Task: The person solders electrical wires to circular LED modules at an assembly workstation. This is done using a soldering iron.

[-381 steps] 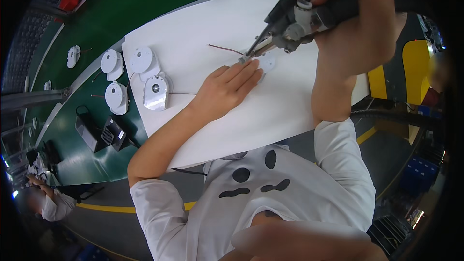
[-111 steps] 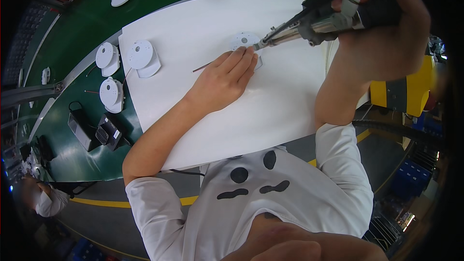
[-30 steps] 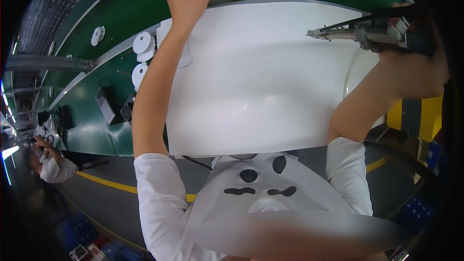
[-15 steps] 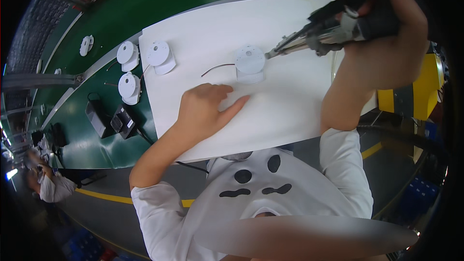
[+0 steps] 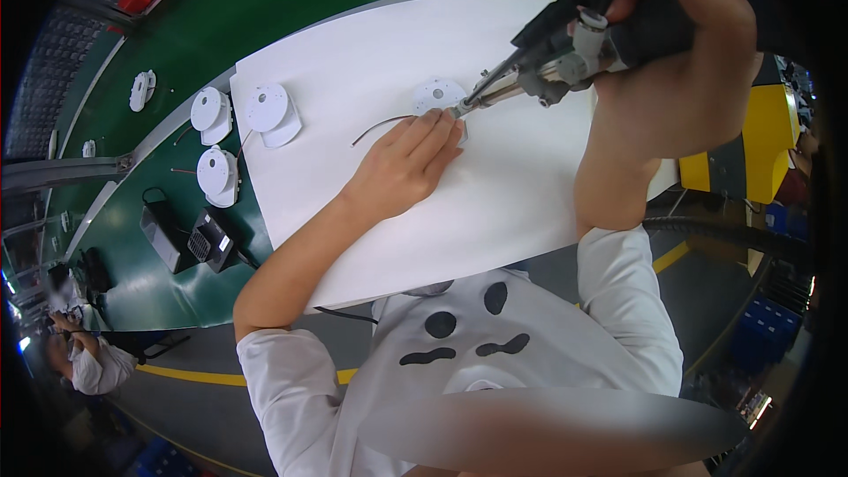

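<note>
My right hand is wrapped round an automatic-feed screwdriver, whose slanted metal nose points down and left. The nose ends at the lower right of a white round housing, on a white sheet. My left hand lies over the housing's near part. Its fingers are pressed together, with their tips on the housing right beside the screwdriver's nose. The fingers hide much of the housing and the exact spot where the nose lands. A thin dark wire runs out leftward from the housing.
A similar white housing sits on the sheet's left edge. Two more, one a white housing, stand on the green bench near black power adapters. A yellow-and-black machine is on the right. Another person works far left.
My left hand has moved up and right from the bare sheet onto the housing. The screwdriver's nose has come down and left to meet the fingertips. The whole view has shifted slightly.
</note>
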Demonstrator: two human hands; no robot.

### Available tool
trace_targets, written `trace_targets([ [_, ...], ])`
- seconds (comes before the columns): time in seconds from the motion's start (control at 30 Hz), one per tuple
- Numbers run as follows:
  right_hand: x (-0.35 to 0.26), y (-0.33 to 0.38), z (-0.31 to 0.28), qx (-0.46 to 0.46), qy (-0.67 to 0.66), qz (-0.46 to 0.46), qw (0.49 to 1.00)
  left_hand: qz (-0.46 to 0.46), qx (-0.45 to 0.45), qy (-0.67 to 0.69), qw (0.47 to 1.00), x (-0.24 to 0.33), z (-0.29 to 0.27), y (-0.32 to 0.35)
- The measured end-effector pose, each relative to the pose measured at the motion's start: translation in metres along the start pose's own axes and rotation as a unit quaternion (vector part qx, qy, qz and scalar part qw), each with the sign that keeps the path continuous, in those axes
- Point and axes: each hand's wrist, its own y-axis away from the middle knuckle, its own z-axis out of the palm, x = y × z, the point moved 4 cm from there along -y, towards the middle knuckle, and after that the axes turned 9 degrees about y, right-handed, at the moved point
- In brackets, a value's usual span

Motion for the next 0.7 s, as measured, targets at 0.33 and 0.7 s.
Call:
trace_targets([
  [0.33,-0.005,-0.007,0.017,0.035,0.000,0.045,0.998,-0.006,0.004,0.003,1.000,-0.001,-0.001,0.000],
  [0.7,0.014,-0.001,-0.013,0.084,0.127,-0.141,0.978,-0.032,0.039,0.112,0.992,-0.012,0.000,-0.001],
])
